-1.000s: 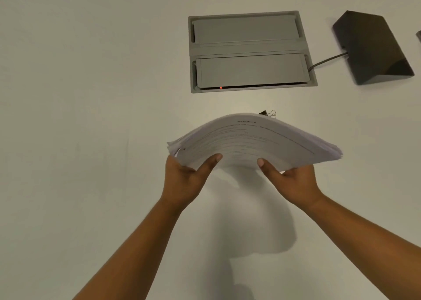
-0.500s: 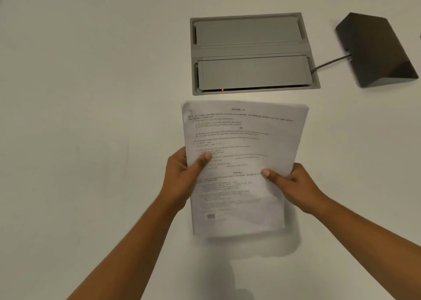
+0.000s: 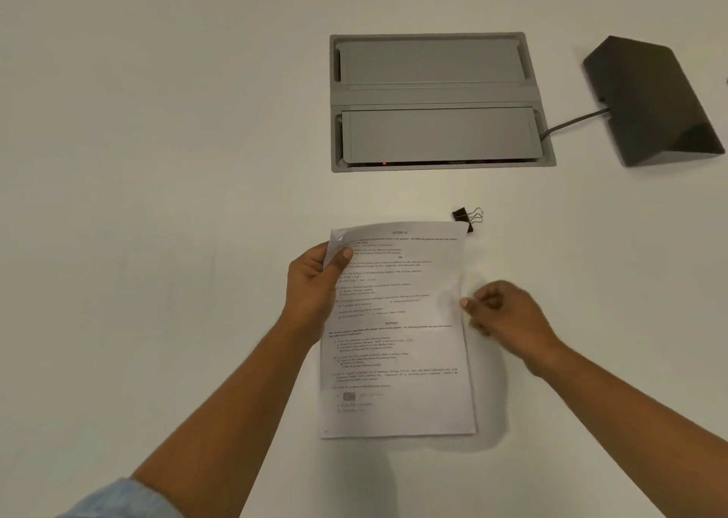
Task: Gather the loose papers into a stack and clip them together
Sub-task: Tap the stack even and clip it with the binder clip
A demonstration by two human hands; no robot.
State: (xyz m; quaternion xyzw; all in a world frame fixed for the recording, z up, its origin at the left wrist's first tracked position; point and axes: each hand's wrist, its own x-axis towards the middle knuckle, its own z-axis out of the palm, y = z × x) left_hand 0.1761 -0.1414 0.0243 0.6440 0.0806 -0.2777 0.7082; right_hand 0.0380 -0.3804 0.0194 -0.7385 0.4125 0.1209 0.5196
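Note:
A stack of printed white papers (image 3: 398, 328) is held upright-facing in front of me, its edges lined up. My left hand (image 3: 315, 285) grips the stack's upper left edge, thumb on the front page. My right hand (image 3: 500, 314) is just off the stack's right edge, blurred, fingers curled with nothing in them. A small black binder clip (image 3: 467, 217) with wire handles lies on the white table just beyond the stack's top right corner, partly hidden by the paper.
A grey cable hatch (image 3: 437, 98) with two lids is set into the white table (image 3: 157, 163) behind the papers. A dark wedge-shaped device (image 3: 650, 100) with a cable sits at the far right.
The stack turned from flat to face me and dropped lower. My right hand let go of the right edge and moved off to the side. The binder clip came back into view.

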